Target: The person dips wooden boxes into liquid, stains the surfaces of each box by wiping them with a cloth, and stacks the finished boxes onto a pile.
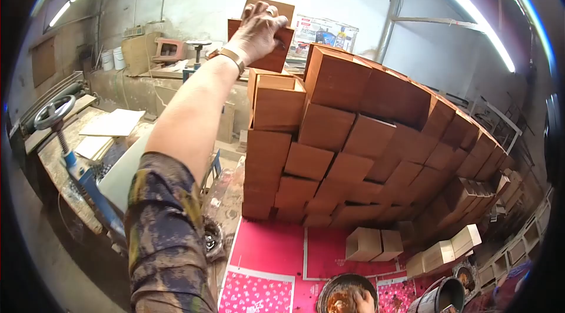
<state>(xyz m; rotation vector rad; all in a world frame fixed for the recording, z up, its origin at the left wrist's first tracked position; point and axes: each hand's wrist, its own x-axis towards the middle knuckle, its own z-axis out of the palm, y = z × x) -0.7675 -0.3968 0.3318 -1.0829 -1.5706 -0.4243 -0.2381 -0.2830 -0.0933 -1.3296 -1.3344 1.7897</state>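
My left hand (259, 33) is raised high at the end of a stretched arm, its fingers bent over the edge of a reddish-brown wooden box (272, 57). That box sits on top of the left end of a tall stack of similar stained boxes (329, 163). Just below it is an open-topped box (279, 104). Low in the view, my right hand (365, 301) reaches into a dark round basin (321, 298) with orange-brown material inside. Its fingers are partly hidden, and I cannot make out what they hold.
Pale unstained boxes (365, 244) stand on pink sheeting (265, 242) before the stack. A dark bucket (438, 298) is right of the basin. At left is a blue machine with a handwheel (54, 111) beside a worktable with pale boards (112, 123).
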